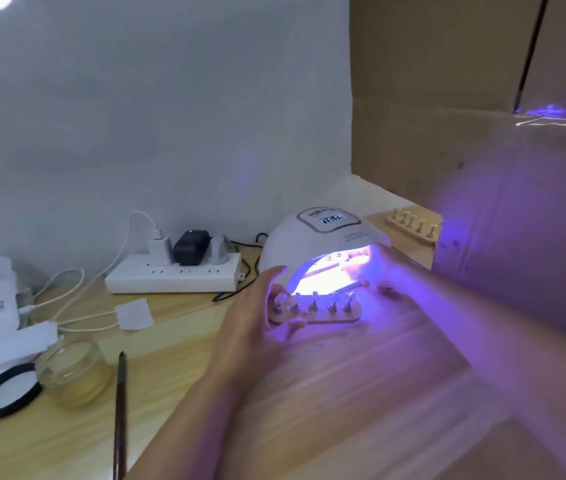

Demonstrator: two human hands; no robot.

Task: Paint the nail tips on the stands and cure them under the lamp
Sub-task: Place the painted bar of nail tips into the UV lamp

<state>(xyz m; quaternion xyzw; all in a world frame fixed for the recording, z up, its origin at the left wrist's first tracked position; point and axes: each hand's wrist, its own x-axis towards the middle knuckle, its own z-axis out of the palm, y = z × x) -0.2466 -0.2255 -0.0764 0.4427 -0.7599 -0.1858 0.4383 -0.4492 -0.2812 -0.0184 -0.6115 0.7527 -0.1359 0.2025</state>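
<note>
The left hand (260,317) holds a stand (314,311) of nail tips before the glowing lamp (319,237). At its two o'clock, the right hand (375,271) reaches inside the lamp, grip unclear.

One head camera looks forward and down, from near, at the table (361,368) before the wall (156,116).

Three stands (314,315), one lamp (323,237)

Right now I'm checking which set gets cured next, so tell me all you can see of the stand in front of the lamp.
The wooden nail stand is a flat, rounded-end strip carrying five small pegs with clear nail tips. It sits at the lit curing lamp mouth, washed violet. The left hand grips its left end.
</note>
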